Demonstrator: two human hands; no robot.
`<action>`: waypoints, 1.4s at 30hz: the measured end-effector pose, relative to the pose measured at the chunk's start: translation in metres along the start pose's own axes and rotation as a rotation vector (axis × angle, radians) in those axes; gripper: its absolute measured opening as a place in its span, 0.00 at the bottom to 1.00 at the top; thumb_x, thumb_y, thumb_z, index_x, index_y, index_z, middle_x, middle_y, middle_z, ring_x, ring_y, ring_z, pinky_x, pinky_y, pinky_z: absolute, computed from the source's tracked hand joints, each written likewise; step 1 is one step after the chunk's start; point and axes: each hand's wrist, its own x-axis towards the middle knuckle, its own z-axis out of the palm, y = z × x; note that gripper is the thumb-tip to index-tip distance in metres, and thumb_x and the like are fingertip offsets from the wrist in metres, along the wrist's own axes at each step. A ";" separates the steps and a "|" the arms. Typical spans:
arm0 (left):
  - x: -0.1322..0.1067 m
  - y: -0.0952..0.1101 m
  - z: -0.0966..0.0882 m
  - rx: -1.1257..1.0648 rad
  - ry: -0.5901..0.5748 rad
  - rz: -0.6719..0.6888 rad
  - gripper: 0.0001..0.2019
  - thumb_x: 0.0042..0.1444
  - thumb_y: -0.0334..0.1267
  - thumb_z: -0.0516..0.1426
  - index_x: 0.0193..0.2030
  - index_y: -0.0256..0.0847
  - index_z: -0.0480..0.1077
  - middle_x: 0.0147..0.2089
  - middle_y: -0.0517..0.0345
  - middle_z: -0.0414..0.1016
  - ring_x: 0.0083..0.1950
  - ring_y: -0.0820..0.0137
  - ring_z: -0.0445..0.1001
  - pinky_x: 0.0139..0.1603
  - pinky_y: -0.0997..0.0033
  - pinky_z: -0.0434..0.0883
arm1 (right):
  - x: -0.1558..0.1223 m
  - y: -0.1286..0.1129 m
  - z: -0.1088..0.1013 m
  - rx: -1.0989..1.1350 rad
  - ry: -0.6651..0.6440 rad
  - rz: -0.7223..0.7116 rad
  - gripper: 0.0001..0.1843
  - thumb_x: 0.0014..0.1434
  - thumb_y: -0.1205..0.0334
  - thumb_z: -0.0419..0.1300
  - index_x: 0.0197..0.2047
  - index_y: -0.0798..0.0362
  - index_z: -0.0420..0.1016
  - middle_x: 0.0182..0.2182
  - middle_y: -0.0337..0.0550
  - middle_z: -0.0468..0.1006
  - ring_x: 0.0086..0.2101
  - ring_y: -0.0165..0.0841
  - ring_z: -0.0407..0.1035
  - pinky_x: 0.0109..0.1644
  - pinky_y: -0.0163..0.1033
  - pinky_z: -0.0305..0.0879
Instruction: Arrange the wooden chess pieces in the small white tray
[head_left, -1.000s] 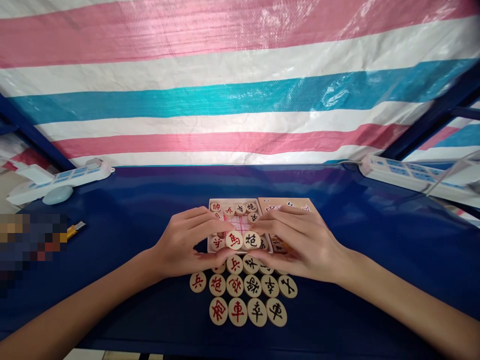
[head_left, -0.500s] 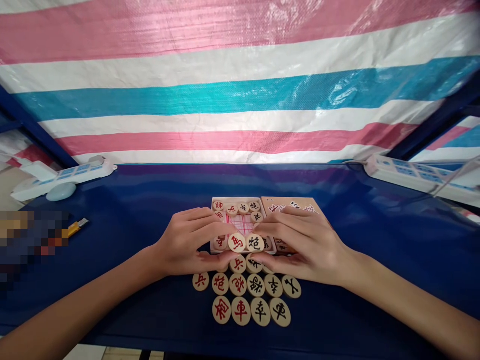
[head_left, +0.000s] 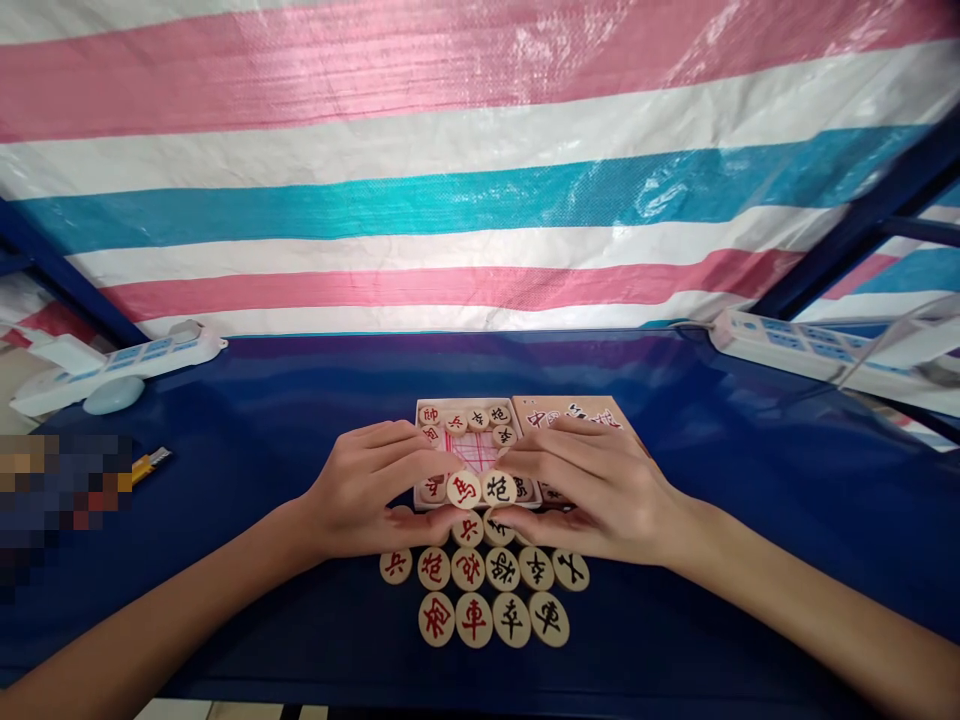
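My left hand (head_left: 382, 485) pinches a Chinese chess piece with a red character (head_left: 463, 490) between thumb and fingers. Beside it, a piece with a black character (head_left: 499, 488) is pinched by my right hand (head_left: 596, 490). The two pieces are side by side at the near edge of an open box (head_left: 421, 410), where more pieces and a folded sheet with red lines (head_left: 476, 448) lie. On my side of the box, rows of pieces rest on the table, among them a red one (head_left: 474, 620) and a black one (head_left: 550, 619). My hands partly hide the box and some pieces.
A printed box lid (head_left: 634, 430) lies right of the box, partly under my right hand. Power strips stand at the back left (head_left: 150, 358) and back right (head_left: 787, 345). A yellow cutter (head_left: 150, 465) and a pale rounded object (head_left: 114, 395) are at the left.
The whole view has shifted slightly, so the table things appear a little further left. Both hands keep the same pinch on the same two chess pieces.
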 end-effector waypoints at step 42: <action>-0.040 0.075 -0.013 0.066 -0.115 -0.657 0.13 0.61 0.40 0.62 0.53 0.52 0.71 0.40 0.65 0.78 0.38 0.69 0.69 0.35 0.70 0.70 | -0.042 -0.072 -0.001 -0.032 0.090 0.501 0.15 0.59 0.68 0.66 0.51 0.51 0.76 0.43 0.42 0.79 0.41 0.34 0.72 0.44 0.42 0.72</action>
